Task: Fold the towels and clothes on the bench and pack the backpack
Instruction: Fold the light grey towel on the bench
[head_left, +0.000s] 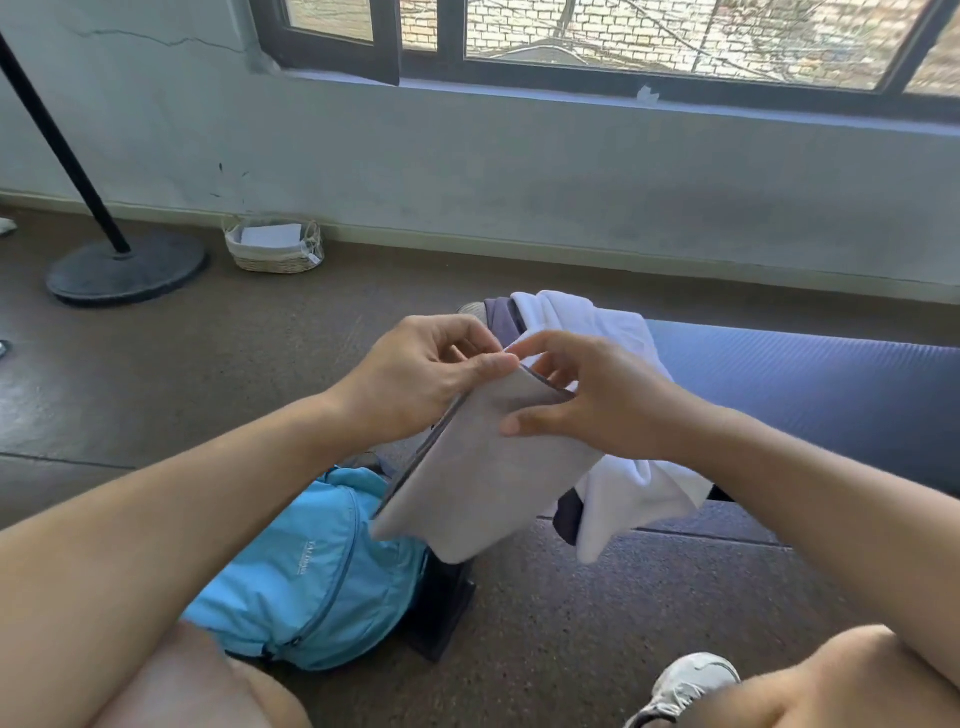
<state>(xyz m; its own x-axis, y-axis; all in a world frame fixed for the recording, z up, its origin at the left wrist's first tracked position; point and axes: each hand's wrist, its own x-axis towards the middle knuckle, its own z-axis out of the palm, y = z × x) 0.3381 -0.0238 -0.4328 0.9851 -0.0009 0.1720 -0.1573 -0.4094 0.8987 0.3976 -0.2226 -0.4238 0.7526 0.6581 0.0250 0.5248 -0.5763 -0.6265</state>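
Two hands pinch one folded grey towel (483, 467) at its top edge: left hand (421, 379), right hand (597, 400). One blue backpack (311, 571) on floor below; white clothes (623, 483) heaped on table (805, 384).

daylit room, soft and slightly hazy wide-angle view

light enters from the window (649, 41) at the top, where the brick outside is washed out bright; the wall (467, 166) below sits in cool, even shade. shadows on the floor (571, 649) are faint and diffuse. straight lines bow toward the edges, and the forearms swell at the lower corners. fine detail is soft throughout, with no harsh glare.
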